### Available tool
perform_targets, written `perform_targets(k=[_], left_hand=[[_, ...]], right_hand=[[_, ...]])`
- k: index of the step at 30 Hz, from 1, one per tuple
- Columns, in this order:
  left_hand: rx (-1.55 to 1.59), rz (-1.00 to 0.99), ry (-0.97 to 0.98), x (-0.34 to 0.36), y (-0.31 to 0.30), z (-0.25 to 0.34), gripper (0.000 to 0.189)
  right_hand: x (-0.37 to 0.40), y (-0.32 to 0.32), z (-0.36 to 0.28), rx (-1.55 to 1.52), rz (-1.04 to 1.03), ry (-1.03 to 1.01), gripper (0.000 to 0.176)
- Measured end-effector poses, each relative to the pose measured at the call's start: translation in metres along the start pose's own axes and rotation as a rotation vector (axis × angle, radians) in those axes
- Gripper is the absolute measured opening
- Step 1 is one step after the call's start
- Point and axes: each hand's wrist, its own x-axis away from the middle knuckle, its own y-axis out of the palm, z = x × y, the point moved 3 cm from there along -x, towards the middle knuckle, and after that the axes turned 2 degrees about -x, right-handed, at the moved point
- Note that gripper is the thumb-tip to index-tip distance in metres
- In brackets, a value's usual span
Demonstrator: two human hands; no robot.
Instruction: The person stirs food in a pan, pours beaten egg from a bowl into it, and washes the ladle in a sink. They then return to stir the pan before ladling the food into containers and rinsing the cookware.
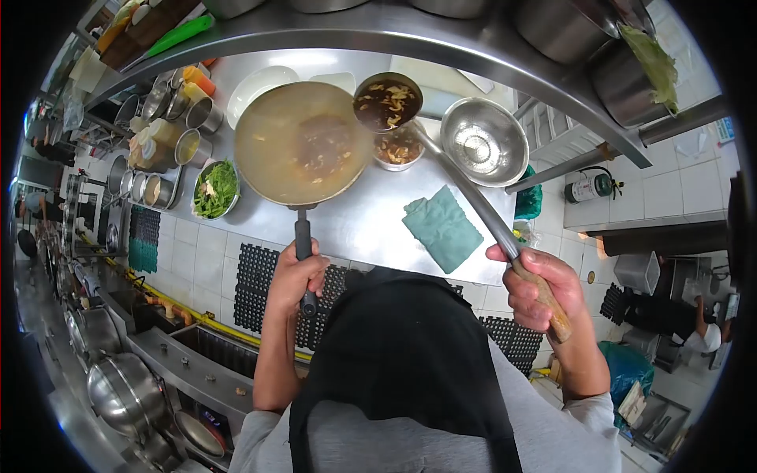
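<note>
My left hand (298,276) is wrapped round the black handle of a frying pan (268,158), whose brown broth with bits in it fills part of the base. A wooden grip is in my right hand (544,290); it belongs to a long metal ladle (473,193). Dark broth with pale pieces fills the ladle's bowl, just right of the pan's rim. Beneath that bowl, partly hidden by it, stands a small bowl (399,166) with similar brown contents. To the right is a steel colander (484,142), and nearer to me lies a green cloth (443,229).
A bowl of green leaves (216,189) stands left of the pan, near several metal containers (192,147). White dishes (260,83) sit behind the pan. A steel shelf (378,35) with pots crosses overhead. A fire extinguisher (590,188) and another person (662,315) are at the right.
</note>
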Motion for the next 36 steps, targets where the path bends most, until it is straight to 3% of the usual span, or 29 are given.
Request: perform_targets(k=[7,14,17,21,24,28,33,36], left_hand=[[0.006,0.099,0.026,0.014,-0.021,0.010,0.019],[-0.003,0.120,0.057,0.020,-0.034,0.009,0.019],[-0.011,0.116,0.048,0.020,-0.034,0.008,0.019],[-0.006,0.095,0.030,0.023,-0.030,0.002,0.019],[-0.006,0.069,0.016,0.023,-0.018,-0.001,0.021],[-0.019,0.043,0.014,0.020,-0.007,-0.003,0.023],[-0.082,-0.017,0.035,0.018,0.003,0.000,0.022],[-0.083,-0.028,0.049,0.016,0.005,-0.003,0.022]], right_hand=[[-0.040,-0.056,0.009,0.657,0.263,-0.134,0.036],[-0.048,-0.095,0.036,1.072,0.504,-0.271,0.038],[-0.049,-0.103,0.044,0.994,0.458,-0.249,0.039],[-0.041,-0.095,0.044,0.473,0.209,-0.216,0.041],[-0.030,-0.079,0.041,0.382,0.128,-0.220,0.041],[-0.030,-0.048,0.031,0.738,0.137,-0.192,0.040],[-0.054,-0.023,0.039,1.109,0.312,-0.196,0.043],[-0.052,-0.015,0.046,1.128,0.319,-0.092,0.041]])
